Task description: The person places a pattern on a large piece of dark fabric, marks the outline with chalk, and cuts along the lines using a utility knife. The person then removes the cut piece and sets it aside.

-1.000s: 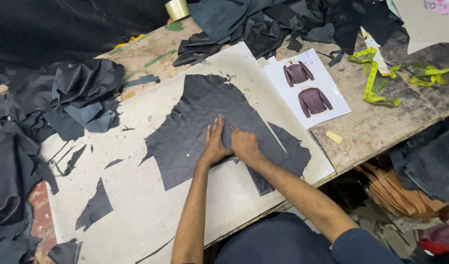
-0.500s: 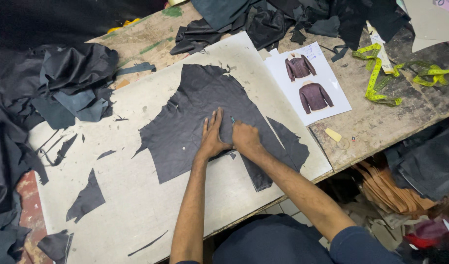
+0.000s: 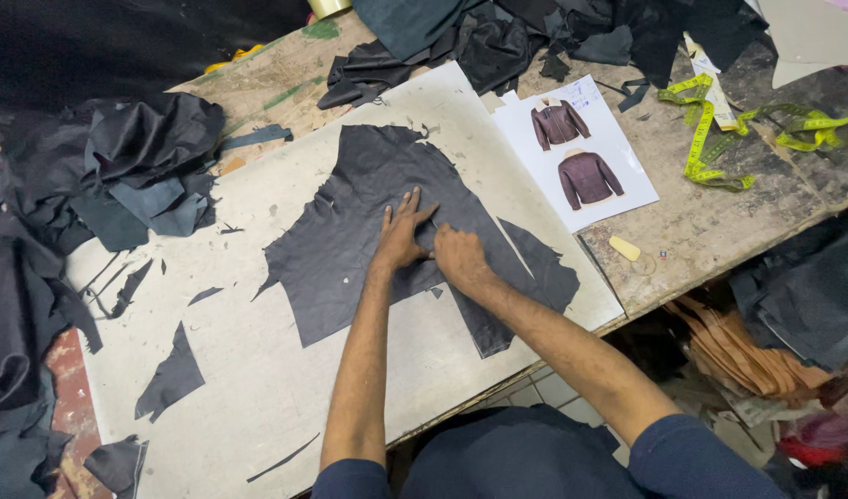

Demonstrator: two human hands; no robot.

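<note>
**Entry: dark hide on board, both hands at one seam-line**

1. Hide (image 3: 368, 231) — dark, irregular sheet, lying flat on the pale board (image 3: 257, 388) at mid-counter. I log it in the same place as a second ago; its outline on the board has not shifted.

2. Left hand (image 3: 401, 238) — palm down on the hide, fingers (image 3: 411, 199) spread apart and pressed flat, pointing away from the body. Against the earlier views it sits at the same spot on the hide; I read it as a hold-down, not a grasp.

3. Right hand (image 3: 459, 256) — just beside the left, touching the hide, fingers curled together as if pinching something small. What it pinches I cannot tell; nothing clear shows beyond the knuckles. It has crept slightly toward the left hand's fingertips since the earlier pictures.

4. Meaning, as I judge it: work is advancing along a short line on the hide, sheet held steady.

5. Surroundings — offcuts (image 3: 172, 374) on the board; dark fabric heap (image 3: 146, 157) to the left; printed sheet (image 3: 576, 152) showing two jackets; yellow tape measure (image 3: 710, 139) on the counter (image 3: 710, 231); a small pale block (image 3: 625, 248) near the edge.
</note>
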